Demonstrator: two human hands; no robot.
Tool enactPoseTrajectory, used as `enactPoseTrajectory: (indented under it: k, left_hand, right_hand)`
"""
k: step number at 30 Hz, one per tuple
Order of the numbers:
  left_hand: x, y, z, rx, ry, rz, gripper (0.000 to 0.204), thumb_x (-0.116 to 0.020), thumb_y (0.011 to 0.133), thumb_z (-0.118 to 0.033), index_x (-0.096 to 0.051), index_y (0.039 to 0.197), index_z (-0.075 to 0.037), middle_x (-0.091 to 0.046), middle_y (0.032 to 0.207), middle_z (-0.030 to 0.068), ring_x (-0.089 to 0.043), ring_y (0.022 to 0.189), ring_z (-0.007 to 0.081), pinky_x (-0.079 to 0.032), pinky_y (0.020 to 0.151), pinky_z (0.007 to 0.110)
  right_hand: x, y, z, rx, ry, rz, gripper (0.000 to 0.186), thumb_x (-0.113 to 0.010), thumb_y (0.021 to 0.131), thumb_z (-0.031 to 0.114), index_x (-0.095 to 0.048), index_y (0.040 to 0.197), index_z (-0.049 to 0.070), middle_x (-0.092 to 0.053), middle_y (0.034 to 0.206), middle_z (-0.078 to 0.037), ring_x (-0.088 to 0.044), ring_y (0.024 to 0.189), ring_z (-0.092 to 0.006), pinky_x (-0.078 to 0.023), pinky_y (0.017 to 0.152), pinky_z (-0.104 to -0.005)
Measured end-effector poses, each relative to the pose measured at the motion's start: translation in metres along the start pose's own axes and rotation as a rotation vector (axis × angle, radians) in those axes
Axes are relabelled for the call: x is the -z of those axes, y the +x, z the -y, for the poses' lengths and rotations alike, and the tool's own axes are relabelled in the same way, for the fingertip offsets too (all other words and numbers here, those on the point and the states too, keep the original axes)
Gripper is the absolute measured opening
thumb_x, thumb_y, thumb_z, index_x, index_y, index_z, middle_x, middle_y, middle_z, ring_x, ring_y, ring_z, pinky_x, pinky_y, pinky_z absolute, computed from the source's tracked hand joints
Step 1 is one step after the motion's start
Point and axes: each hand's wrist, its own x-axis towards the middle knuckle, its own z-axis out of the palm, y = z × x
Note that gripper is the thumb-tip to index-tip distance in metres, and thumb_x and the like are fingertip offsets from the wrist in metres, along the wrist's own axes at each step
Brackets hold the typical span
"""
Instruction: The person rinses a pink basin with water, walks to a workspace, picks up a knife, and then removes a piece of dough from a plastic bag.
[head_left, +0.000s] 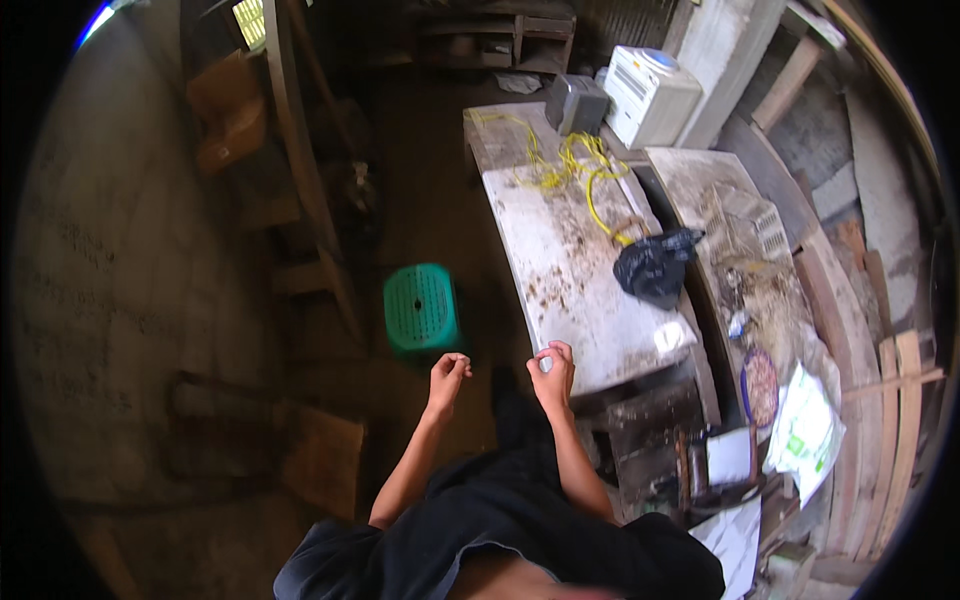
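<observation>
My left hand (pixel 449 383) is raised in front of me, its fingers curled together in a pinch. Just below it in the picture's depth stands a green plastic stool (pixel 418 303) with a slotted seat. My right hand (pixel 553 377) is also closed, thumb against fingers, by the near left corner of a dirty white-topped table (pixel 590 340). Whether it touches the table, I cannot tell. Anything pinched in either hand is too small to make out. A gap separates the two hands.
A black plastic bag (pixel 655 268), a yellow cable (pixel 592 175) and a grey box-shaped device (pixel 577 104) lie on the table. Beyond stands a white appliance (pixel 650 97). At right are a plastic crate (pixel 745 222) and a white sack (pixel 806 432). A wooden post (pixel 305 150) rises at left.
</observation>
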Motion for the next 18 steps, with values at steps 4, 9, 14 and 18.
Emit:
enactPoseTrajectory:
  k: [4,9,14,18]
  left_hand:
    - [-0.019,0.047,-0.023,-0.146,0.037,0.071,0.001,-0.050,0.079,-0.003,-0.050,0.080,-0.002,-0.051,0.073,0.0005,-0.047,0.067,0.0071,-0.040,0.063,0.020]
    - [-0.026,0.091,-0.021,-0.185,0.014,0.000,0.001,-0.049,0.078,-0.003,-0.049,0.079,-0.002,-0.049,0.071,0.0000,-0.047,0.065,0.0074,-0.040,0.063,0.021]
    - [-0.021,0.134,-0.014,-0.070,0.047,0.037,0.002,-0.049,0.079,-0.004,-0.048,0.078,-0.003,-0.049,0.069,0.0010,-0.047,0.064,0.0082,-0.041,0.061,0.022]
    - [-0.028,0.186,-0.018,-0.012,0.072,0.095,0.002,-0.049,0.078,-0.004,-0.048,0.078,-0.003,-0.049,0.068,0.0005,-0.047,0.063,0.0074,-0.040,0.059,0.021]
  right_hand:
    - [-0.014,0.042,0.005,0.018,0.065,-0.041,0.010,-0.060,0.060,0.009,-0.051,0.064,0.004,-0.051,0.088,-0.013,-0.050,0.086,-0.0297,-0.039,0.074,-0.0387]
    - [-0.028,0.075,0.010,-0.018,0.014,-0.027,0.010,-0.059,0.061,0.009,-0.051,0.064,0.003,-0.051,0.086,-0.013,-0.050,0.083,-0.0296,-0.040,0.074,-0.0381]
    - [-0.042,0.092,0.007,-0.093,0.046,-0.066,0.009,-0.058,0.062,0.008,-0.051,0.066,0.003,-0.052,0.082,-0.012,-0.050,0.081,-0.0288,-0.040,0.073,-0.0372]
    - [-0.063,0.118,-0.003,-0.182,0.049,-0.159,0.009,-0.057,0.063,0.006,-0.051,0.068,0.003,-0.052,0.077,-0.010,-0.051,0.075,-0.0268,-0.041,0.068,-0.0349]
